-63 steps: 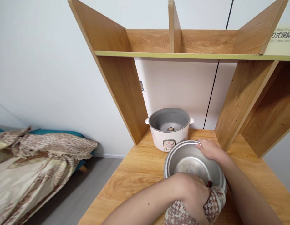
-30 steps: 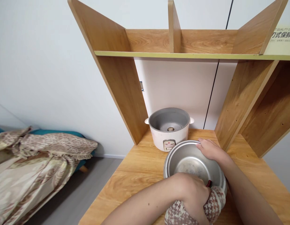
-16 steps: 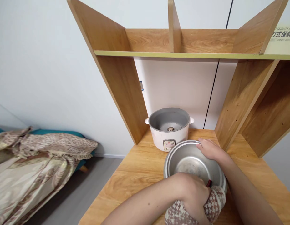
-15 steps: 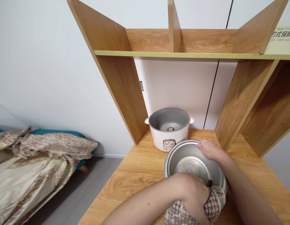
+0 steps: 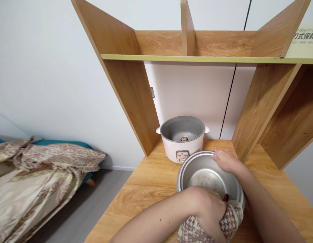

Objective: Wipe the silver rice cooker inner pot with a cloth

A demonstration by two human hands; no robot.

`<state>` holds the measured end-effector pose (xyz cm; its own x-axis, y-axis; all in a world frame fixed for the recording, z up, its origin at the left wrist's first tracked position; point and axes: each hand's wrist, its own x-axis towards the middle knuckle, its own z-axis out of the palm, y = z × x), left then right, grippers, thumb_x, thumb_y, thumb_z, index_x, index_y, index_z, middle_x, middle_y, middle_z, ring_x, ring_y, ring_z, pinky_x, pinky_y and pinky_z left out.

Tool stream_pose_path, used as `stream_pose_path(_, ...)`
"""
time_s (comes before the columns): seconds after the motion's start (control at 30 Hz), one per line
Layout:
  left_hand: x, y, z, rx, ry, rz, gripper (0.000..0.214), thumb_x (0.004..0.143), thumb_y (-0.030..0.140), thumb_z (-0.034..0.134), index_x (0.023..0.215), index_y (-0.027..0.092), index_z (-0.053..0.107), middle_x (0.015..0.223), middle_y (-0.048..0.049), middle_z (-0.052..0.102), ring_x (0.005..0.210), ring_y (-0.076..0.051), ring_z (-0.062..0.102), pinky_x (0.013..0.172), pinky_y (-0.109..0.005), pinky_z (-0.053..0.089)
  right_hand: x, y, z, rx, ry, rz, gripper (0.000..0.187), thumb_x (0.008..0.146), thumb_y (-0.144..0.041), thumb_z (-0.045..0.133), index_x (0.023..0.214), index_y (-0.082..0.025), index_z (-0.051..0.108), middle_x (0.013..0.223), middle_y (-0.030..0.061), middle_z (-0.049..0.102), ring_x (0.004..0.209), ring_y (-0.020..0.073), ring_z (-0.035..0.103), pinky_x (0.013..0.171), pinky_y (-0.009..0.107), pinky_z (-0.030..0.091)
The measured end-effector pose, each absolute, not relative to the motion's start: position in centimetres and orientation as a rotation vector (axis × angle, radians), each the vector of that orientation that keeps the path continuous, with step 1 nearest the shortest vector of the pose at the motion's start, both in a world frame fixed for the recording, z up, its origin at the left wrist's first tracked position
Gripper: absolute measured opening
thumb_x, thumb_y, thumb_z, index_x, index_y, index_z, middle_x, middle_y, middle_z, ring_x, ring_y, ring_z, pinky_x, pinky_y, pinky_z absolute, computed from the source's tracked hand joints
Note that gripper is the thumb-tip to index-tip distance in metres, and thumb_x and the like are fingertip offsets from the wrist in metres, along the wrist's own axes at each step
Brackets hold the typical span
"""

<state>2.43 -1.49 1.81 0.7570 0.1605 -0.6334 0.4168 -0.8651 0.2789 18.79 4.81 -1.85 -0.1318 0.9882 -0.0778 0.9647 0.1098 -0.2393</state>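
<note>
- Pot (image 5: 209,175), a bare metal inner pot, sits on the bench (image 5: 151,182) just in front of the white cooker body (image 5: 183,138).
- Left hand (image 5: 209,211) at the pot's 6 o'clock rim, fingers closed around a houndstooth cloth (image 5: 231,219).
- Right hand (image 5: 228,162) at 1 o'clock, fingers curled over the rim.
- It looks light, stiff and slick; the rolled rim seems the surest hold.

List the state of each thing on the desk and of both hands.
Rice cooker: lid off, no pot inside, upright.
Metal pot: out of the cooker, on the desk, nothing visible inside.
Patterned cloth: bunched against the pot's near rim.
Left hand: closed on the cloth.
Right hand: gripping the pot's far rim.
</note>
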Motion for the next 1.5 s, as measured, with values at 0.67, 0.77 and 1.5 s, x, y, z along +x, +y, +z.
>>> stream_pose_path(0.67, 2.46, -1.61, 2.22, 2.547, 0.448, -0.878, 0.077, 0.070, 0.059, 0.068, 0.127, 0.006, 0.068, 0.110, -0.0197, 0.076, 0.089, -0.032, 0.074, 0.075, -0.038, 0.057, 18.89, 4.84, -2.01, -1.976, -2.267, 0.332, 0.031, 0.103, -0.039, 0.034, 0.102, -0.020, 0.058, 0.106, 0.0135, 0.073, 0.100, 0.0279, 0.068, 0.072, 0.033, 0.037)
stream_pose_path(0.77, 2.45, -1.57, 2.15, 2.545, 0.439, -0.880, 0.077, 0.069, 0.059, 0.068, 0.126, 0.006, 0.068, 0.109, -0.0197, 0.076, 0.089, -0.031, 0.074, 0.074, -0.038, 0.057, 18.88, 4.85, -2.03, -1.973, -2.268, 0.330, 0.031, 0.103, -0.039, 0.034, 0.102, -0.020, 0.058, 0.106, 0.0140, 0.073, 0.101, 0.0282, 0.068, 0.072, 0.034, 0.038)
stream_pose_path(1.5, 2.87, -1.68, 2.29, 2.545, 0.414, -0.964, 0.074, 0.076, 0.063, 0.061, 0.116, 0.002, 0.073, 0.099, -0.0215, 0.077, 0.075, -0.029, 0.072, 0.065, -0.036, 0.055, 18.95, 5.05, -2.32, -1.956, -2.274, 0.318, 0.033, 0.103, -0.039, 0.034, 0.108, -0.018, 0.060, 0.111, 0.0163, 0.073, 0.105, 0.0300, 0.068, 0.076, 0.035, 0.040)
